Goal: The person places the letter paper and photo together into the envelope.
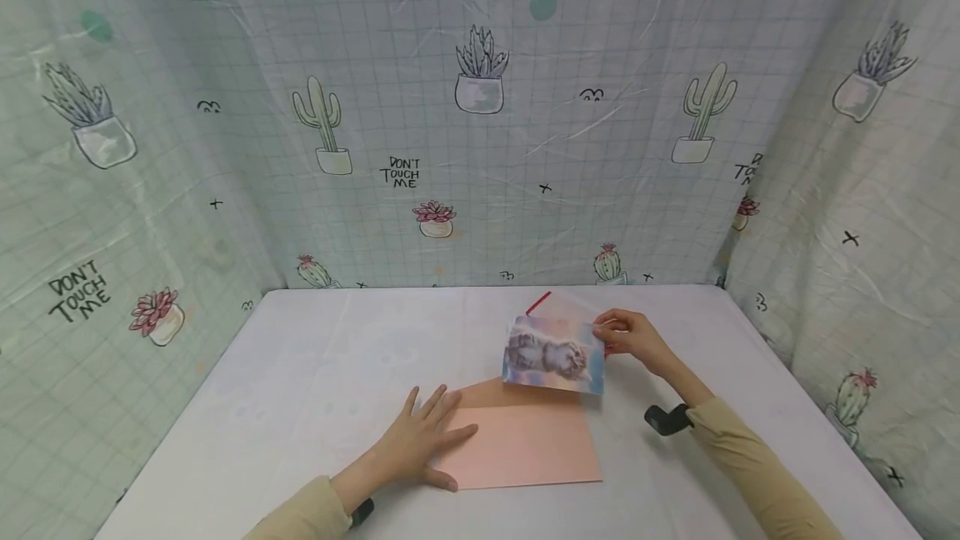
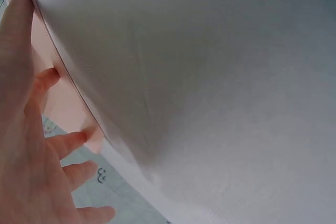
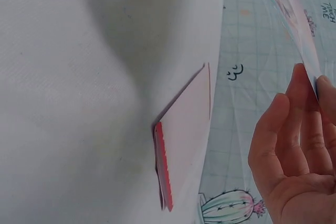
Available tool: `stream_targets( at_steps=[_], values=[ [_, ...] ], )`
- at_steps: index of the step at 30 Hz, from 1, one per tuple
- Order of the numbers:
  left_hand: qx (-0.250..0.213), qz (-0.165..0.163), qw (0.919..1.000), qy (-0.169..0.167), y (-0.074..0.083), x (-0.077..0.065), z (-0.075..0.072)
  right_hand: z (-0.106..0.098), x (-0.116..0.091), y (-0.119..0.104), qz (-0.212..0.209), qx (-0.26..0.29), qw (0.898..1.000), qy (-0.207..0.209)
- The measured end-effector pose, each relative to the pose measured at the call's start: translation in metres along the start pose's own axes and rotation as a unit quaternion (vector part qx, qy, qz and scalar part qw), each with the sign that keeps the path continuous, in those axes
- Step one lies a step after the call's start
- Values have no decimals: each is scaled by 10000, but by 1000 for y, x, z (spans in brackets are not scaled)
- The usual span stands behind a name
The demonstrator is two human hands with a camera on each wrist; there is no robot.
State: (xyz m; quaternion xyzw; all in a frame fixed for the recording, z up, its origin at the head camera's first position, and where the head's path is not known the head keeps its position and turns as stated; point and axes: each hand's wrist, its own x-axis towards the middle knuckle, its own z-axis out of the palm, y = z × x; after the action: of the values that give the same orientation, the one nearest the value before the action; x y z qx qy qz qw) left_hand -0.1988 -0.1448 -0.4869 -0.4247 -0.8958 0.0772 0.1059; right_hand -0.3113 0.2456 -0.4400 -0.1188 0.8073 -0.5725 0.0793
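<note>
A peach envelope lies on the white table with its pointed flap opened away from me. My left hand rests on the envelope's left side with fingers spread; in the left wrist view, the fingertips of the left hand touch the peach paper. With thumb and fingers, my right hand pinches the right edge of a picture card printed with fluffy grey animals on a pastel ground. Held above the table, the card covers part of the flap. The right wrist view shows the card nearly edge-on.
Behind the card lies a pale, flat pad with a red edge, mostly hidden in the head view. A cloth printed with cacti hangs around the back and sides of the table. Dark straps sit at both wrists.
</note>
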Motion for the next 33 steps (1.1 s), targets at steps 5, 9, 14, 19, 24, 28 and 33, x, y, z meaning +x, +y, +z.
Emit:
stream_targets(
  at_steps=[5, 9, 14, 19, 24, 28, 33],
  values=[
    [-155, 47, 9999, -5, -3, -1, 1, -1, -3, 3, -16, -258, 9997, 0],
    [-307, 16, 9994, -187, -4, -1, 0, -2, -5, 5, -137, -525, 9985, 12],
    [-434, -64, 9975, -561, -4, 0, -5, -5, -4, 7, -245, -732, 9968, -191],
    [-665, -141, 9926, -1007, -6, 1, -12, -5, 0, 8, -272, -813, 9959, -276],
    [-810, -124, 9892, -1214, -9, 2, -16, 2, 4, 9, -456, -722, 9961, -236],
    [-789, -104, 9897, -1186, -10, 3, -13, 9, 8, 11, -568, -788, 9948, -302],
    [-809, -114, 9914, -1021, -11, 2, -6, 17, 11, 12, -596, -1097, 9918, -259]
  ],
)
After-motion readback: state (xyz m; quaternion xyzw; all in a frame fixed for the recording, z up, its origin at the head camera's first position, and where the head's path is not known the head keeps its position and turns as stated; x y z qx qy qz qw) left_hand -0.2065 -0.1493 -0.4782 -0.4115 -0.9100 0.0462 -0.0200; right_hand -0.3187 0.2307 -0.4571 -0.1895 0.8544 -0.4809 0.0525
